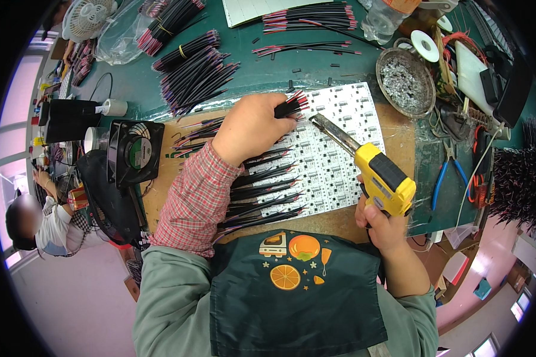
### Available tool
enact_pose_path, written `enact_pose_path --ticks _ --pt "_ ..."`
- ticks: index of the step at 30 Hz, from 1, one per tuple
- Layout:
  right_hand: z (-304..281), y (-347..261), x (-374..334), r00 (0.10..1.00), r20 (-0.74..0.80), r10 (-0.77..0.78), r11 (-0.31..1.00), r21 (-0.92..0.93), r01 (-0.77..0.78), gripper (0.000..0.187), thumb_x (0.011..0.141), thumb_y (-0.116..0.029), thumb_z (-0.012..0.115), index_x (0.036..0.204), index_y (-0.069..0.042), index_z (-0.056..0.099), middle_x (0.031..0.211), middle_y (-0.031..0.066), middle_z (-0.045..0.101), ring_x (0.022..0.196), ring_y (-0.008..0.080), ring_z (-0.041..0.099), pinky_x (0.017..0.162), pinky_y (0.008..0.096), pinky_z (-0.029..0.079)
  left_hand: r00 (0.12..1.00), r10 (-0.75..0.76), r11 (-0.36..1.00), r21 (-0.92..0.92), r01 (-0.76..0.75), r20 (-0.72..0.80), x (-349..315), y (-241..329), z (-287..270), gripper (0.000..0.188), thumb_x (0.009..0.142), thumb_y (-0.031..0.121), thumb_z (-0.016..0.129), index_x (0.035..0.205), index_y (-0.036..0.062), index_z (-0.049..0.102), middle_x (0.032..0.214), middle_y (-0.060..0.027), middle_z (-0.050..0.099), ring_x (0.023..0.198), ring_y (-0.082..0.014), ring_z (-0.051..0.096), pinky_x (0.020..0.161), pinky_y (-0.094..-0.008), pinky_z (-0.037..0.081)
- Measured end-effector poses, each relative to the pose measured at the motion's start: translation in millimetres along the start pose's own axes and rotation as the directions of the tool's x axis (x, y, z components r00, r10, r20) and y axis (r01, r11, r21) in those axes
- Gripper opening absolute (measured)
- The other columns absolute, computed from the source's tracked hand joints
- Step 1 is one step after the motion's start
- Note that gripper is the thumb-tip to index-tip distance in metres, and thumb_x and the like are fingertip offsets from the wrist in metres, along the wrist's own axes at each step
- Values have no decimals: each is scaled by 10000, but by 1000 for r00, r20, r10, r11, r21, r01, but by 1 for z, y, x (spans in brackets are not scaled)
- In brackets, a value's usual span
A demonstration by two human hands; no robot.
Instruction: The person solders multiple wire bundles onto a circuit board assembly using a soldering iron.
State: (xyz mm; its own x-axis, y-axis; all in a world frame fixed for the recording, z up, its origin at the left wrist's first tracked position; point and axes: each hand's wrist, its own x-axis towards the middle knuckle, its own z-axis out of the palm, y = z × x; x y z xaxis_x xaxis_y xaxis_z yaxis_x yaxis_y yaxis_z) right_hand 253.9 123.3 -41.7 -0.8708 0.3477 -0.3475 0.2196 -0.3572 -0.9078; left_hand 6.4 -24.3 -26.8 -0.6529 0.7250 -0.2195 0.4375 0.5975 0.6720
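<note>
circuit-board panel (345, 172), white with rows of dark markings, lies on a tan work board (400, 134). the left hand (253, 125) is over the panel's far left part, thumb and fingers closed on a bundle of black-sleeved wires (289, 107), red ends pointing away from the palm. the right hand (384, 226) is beside the panel's near right corner, wrapped around the handle of a yellow-and-black soldering gun (385, 177); its tip sits over the panel, near the held ends. loose black wires (265, 193) overlap the panel's left edge. a metal bowl (412, 111) of silvery scraps and blue-handled pliers (439, 185) lie right of the panel; a black axial fan (118, 149) stands left of it.
</note>
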Motion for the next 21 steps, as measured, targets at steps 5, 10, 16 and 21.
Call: enact_pose_path --ticks 5,10,16,21 --pt "0 -1 2 999 34 23 1000 6 -24 554 807 -224 633 1230 65 420 648 44 472 521 108 455 476 236 383 1000 9 999 -42 -8 17 0 -3 0 203 761 206 670 899 57 672 748 -179 641 696 -343 615 652 -398 477" --pt "-3 1 3 998 60 31 999 -12 -30 457 821 -194 622 1167 48 448 672 48 494 532 109 462 481 240 389 1000 7 1000 -15 -7 20 2 0 0 196 752 174 684 890 35 671 760 -151 649 691 -278 612 666 -356 481" --pt "-6 8 1 998 49 44 998 -44 -42 473 819 -188 618 1190 47 444 668 47 490 532 112 462 481 240 389 999 35 999 6 -35 0 1 -1 2 186 751 147 690 874 10 662 757 -130 653 677 -219 615 665 -318 482" --pt "-2 4 2 999 47 4 1000 18 -5 588 807 -235 633 1260 62 406 643 42 463 517 113 443 482 244 384 999 41 999 26 -41 -11 1 -3 3 177 752 140 680 866 8 656 754 -135 652 674 -227 615 661 -319 481"
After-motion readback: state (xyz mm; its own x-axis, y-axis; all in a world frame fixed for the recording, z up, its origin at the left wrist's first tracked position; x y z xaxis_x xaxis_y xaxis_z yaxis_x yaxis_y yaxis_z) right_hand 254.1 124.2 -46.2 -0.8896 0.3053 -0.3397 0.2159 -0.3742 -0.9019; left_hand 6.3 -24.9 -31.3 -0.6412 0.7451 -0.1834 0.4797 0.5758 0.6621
